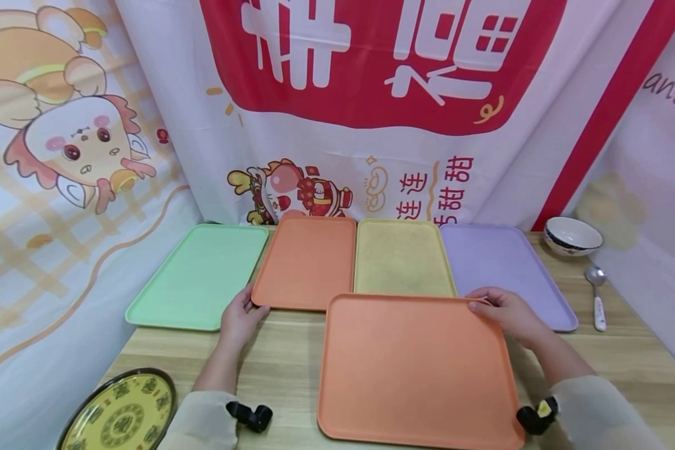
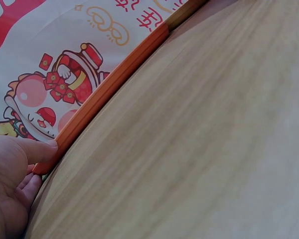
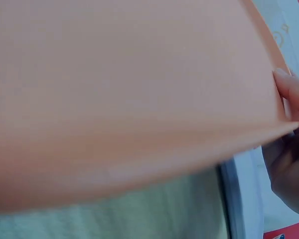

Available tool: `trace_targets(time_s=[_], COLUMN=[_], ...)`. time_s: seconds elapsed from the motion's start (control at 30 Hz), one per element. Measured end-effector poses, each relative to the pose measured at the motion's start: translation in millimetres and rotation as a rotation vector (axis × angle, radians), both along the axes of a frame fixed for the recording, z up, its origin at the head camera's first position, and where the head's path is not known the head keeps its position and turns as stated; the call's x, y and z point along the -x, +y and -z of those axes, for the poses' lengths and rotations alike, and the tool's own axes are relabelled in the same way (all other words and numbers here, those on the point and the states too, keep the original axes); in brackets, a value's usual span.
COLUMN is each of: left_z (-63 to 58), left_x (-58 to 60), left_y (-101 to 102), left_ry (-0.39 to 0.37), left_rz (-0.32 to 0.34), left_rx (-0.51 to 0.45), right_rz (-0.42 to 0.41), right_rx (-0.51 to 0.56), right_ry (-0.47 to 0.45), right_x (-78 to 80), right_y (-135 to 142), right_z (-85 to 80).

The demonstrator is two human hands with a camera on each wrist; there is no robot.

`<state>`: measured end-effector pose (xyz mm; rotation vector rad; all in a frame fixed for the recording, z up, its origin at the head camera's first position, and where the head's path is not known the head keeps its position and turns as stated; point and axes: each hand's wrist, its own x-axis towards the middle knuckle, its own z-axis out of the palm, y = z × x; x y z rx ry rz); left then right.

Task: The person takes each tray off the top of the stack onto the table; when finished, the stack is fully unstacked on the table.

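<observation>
In the head view my left hand (image 1: 240,320) is at the near left corner of the smaller-looking orange tray (image 1: 310,262) in the back row. The left wrist view shows the thumb (image 2: 42,151) against that tray's rim (image 2: 89,107) and fingers below, pinching the corner. My right hand (image 1: 507,314) grips the far right corner of a second orange tray (image 1: 419,369), which lies nearer to me and overlaps the row in this view. In the right wrist view this tray (image 3: 139,69) fills most of the picture, with the thumb (image 3: 291,89) over its rim.
A green tray (image 1: 202,275) lies left in the back row; a yellow tray (image 1: 405,256) and a purple tray (image 1: 497,262) lie right. A white bowl (image 1: 574,236) and a spoon (image 1: 597,297) are far right. A patterned yellow plate (image 1: 122,409) sits front left. Printed cloth hangs behind.
</observation>
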<state>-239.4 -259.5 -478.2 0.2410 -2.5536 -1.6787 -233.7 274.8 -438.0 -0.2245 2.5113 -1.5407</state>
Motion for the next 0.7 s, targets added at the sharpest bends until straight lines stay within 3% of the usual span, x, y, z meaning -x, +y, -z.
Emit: trace_targets(time_s=[0.23,0.7], left_z=[0.2,-0.2], left_x=[0.1,0.2], left_y=[0.8,0.9], left_ry=[0.002,0.000], left_rz=[-0.003,-0.007], left_rx=[-0.002,0.005], right_rz=[0.056,0.003], right_rx=[-0.200,-0.359], right_ry=[0.137,0.166], right_x=[-2.3,-4.1], right_y=[-7.2,-13.4], right_z=[5.3,11.8])
